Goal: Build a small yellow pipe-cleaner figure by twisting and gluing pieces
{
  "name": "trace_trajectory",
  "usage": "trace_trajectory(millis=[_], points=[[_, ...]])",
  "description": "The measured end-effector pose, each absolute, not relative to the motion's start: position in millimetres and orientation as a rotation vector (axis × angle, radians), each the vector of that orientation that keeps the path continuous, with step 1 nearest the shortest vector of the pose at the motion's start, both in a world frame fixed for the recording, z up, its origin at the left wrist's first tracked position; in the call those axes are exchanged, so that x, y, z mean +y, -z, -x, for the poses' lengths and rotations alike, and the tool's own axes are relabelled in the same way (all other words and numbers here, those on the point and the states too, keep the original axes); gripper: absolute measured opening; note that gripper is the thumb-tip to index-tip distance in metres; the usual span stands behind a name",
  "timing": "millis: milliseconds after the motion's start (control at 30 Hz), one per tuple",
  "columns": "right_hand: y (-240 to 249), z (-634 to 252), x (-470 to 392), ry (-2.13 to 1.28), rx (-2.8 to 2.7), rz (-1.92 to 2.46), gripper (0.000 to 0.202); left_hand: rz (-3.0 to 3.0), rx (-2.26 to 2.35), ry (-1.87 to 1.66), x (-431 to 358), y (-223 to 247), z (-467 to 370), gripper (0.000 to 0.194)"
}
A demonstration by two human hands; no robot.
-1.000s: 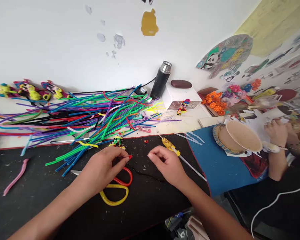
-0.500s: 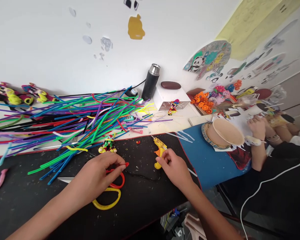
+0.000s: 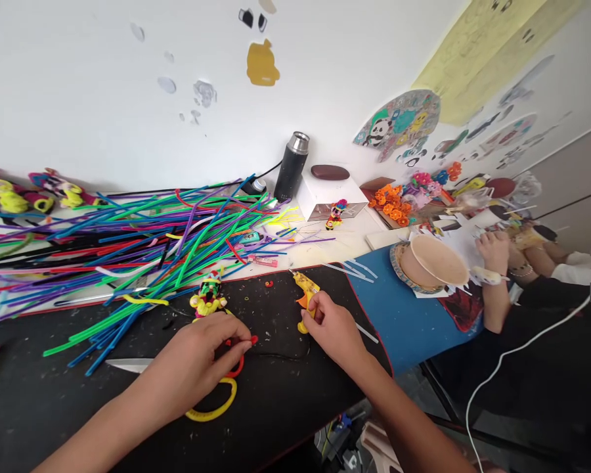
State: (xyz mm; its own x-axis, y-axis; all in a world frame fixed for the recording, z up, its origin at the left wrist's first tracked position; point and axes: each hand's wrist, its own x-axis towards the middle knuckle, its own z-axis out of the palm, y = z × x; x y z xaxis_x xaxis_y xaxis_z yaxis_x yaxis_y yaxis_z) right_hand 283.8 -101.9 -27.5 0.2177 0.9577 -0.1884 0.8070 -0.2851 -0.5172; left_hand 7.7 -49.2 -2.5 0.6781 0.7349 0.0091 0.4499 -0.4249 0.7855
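Observation:
My left hand (image 3: 201,358) pinches a small red piece (image 3: 254,340) between thumb and fingertips, low over the black mat (image 3: 285,407). Under that hand lie scissors (image 3: 215,410) with red and yellow handles, their blade poking out to the left and partly hidden. My right hand (image 3: 335,332) is closed on the handle of a yellow hot glue gun (image 3: 306,286), its nozzle toward the back of the table. Just behind my left hand rests a small figure (image 3: 209,299) with a green face and yellow body. A tiny red curl (image 3: 268,284) lies between figure and glue gun.
Pipe cleaners (image 3: 167,230) in many colours heap up at the back left. A black flask (image 3: 292,167) stands beside a white box (image 3: 332,194). To the right, a paper tub (image 3: 438,263) sits on a blue mat (image 3: 389,309), near another person's hand (image 3: 492,253).
My left hand has shifted slightly right and toward me with the red piece, showing more of the figure. The right hand keeps its hold on the glue gun. The view has moved a little.

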Motion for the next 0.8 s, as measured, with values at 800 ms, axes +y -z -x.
trace_trajectory(millis=[800], points=[[27, -276, -84, -0.592, -1.567, 2.173, 0.015, -1.895, 0.864, -0.399, -58, 0, -11, 0.029]])
